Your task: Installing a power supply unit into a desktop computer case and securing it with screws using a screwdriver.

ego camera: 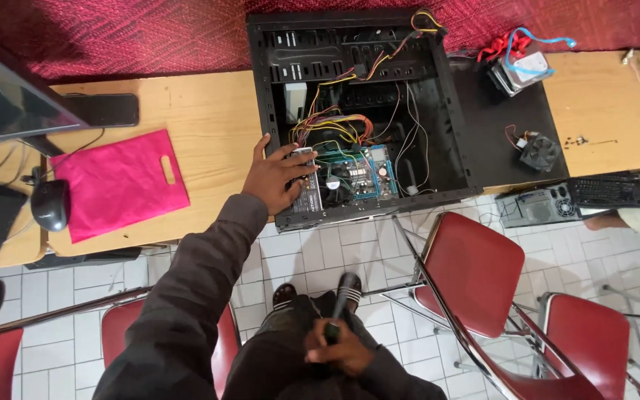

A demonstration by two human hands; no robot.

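2 grips: left hand (275,178) flat on computer case (357,111); right hand (338,352) clasps screwdriver (341,307).

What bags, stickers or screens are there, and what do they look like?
Flat pink bag with cut-out handle: on the wooden desk, left of the black computer case.
Dark monitor screen: far left edge, tilted.
Pale labelled part: inside the case, under the left hand.

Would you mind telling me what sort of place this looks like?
Probably a computer repair room or training lab: an open computer case lies on a wooden table, a loose cooling fan sits beside it, and red chairs stand on the tiled floor.
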